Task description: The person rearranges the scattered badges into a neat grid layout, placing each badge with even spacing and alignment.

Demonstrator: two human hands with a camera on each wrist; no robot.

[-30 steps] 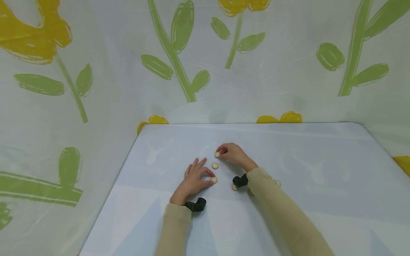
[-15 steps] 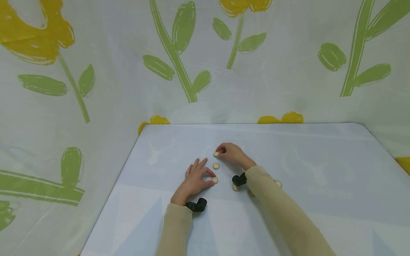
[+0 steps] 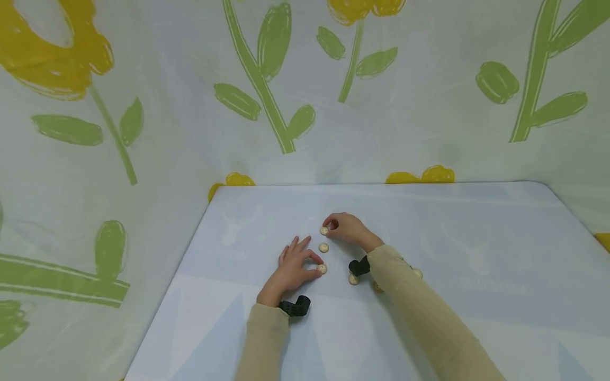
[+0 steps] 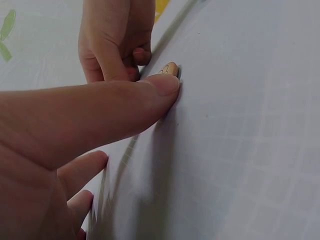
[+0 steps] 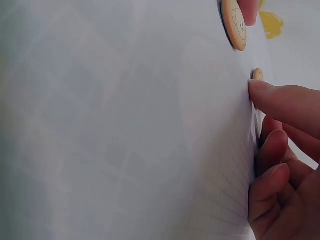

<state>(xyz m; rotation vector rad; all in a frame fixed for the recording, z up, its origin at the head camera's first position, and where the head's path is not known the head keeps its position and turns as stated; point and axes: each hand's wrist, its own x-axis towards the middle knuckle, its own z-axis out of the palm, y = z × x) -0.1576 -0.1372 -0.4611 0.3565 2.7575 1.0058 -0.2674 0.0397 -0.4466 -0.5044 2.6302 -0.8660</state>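
Observation:
My left hand (image 3: 290, 271) pinches a small round wooden disc (image 3: 322, 269) between thumb and index finger on the table, its other fingers spread out. Farther back, my right hand (image 3: 347, 228) holds a second wooden disc (image 3: 324, 230) by its edges with thumb and index finger. Between the two lies a third disc (image 3: 324, 247), touched by neither hand. Line drawings mark a disc (image 4: 170, 69) behind the left thumb in the left wrist view. In the right wrist view, one disc (image 5: 257, 74) sits at the right thumb tip, and a larger-looking disc (image 5: 235, 22) lies by a fingertip.
More discs lie near the right forearm: one (image 3: 353, 279) under the black wrist camera (image 3: 359, 266), another (image 3: 377, 287) partly covered by the sleeve, and one (image 3: 417, 273) beyond it. The pale table (image 3: 457, 222) meets a flower-printed cloth (image 3: 405, 132) at its back edge.
The head view has shifted slightly, so everything sits a little farther right in it. Both hands keep their pinch on the discs, with hardly any movement.

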